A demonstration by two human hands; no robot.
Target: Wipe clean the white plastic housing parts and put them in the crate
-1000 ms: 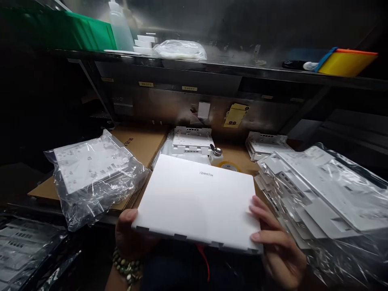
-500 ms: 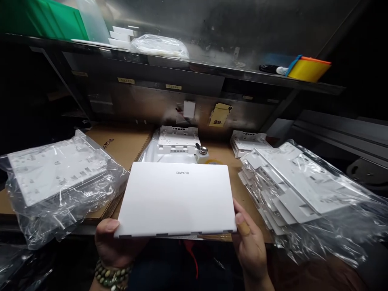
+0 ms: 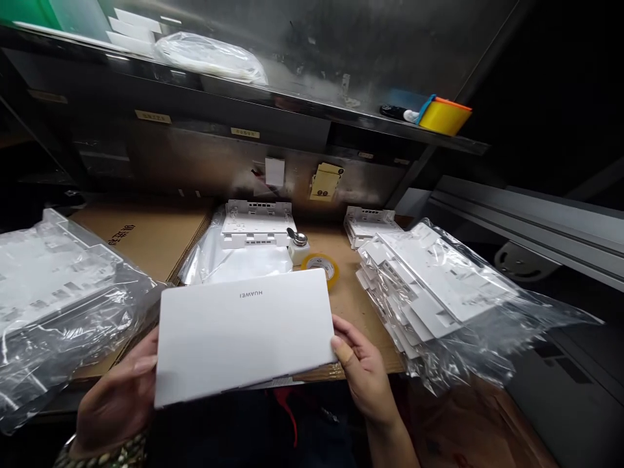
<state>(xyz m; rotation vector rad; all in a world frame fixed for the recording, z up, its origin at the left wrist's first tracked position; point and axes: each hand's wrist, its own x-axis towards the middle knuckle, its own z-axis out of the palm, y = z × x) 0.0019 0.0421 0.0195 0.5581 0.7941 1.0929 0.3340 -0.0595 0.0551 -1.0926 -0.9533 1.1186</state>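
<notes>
A flat white panel [image 3: 244, 331] with a grey logo printed near its far edge is held level over the front edge of the bench. My left hand [image 3: 117, 403] grips its left edge, fingers curled over the top, a bead bracelet on the wrist. My right hand [image 3: 363, 367] clasps the right front corner, thumb on top. Behind the panel lie a clear bag [image 3: 234, 263], a white plastic frame [image 3: 256, 224], a small white pot with a metal cap [image 3: 298, 246] and a yellow tape roll [image 3: 322, 265].
A bagged stack of white plastic frames [image 3: 439, 292] fills the right of the cardboard-covered bench [image 3: 146, 234]. Another bagged stack [image 3: 58, 305] lies at the left. More frames [image 3: 368, 224] sit at the back. A shelf [image 3: 273, 104] above carries a yellow bin [image 3: 444, 117] and a bag.
The view has swung right. The panel has shifted left and tilted slightly, with my left hand now over its left edge rather than under the front corner.
</notes>
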